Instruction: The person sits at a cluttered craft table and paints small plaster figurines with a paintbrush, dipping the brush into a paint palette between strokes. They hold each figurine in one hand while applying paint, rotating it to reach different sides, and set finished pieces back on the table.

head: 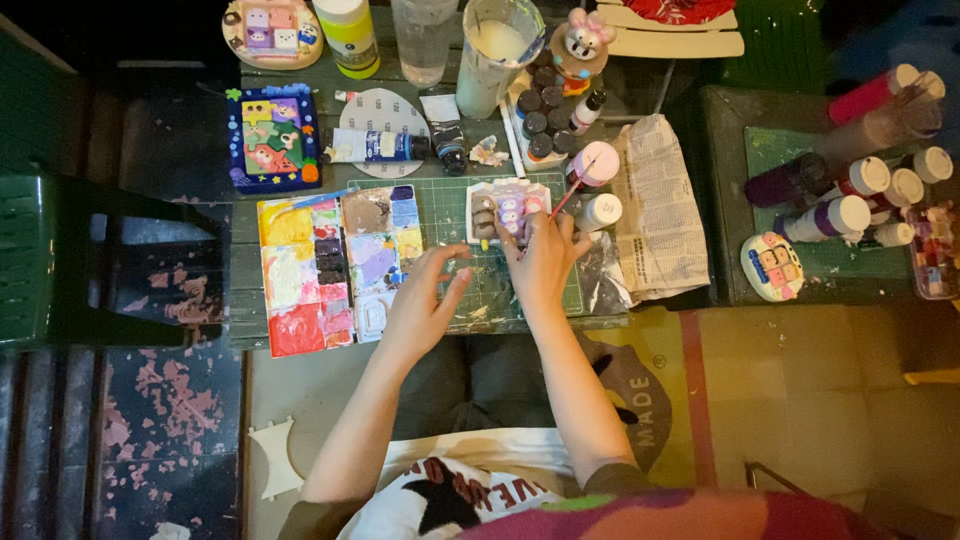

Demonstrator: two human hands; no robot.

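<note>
right hand [543,262], thin brush [570,195], glossy plaster piece [508,208]

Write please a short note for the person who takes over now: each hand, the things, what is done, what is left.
Right hand: holds a thin brush, tip at the small plaster piece on the green mat.
Left hand: open, fingers spread over the mat, holding nothing.
Palette: left of the piece, full of mixed paint.
Done: purple and brown parts of the piece.
Left: its white areas.
</note>
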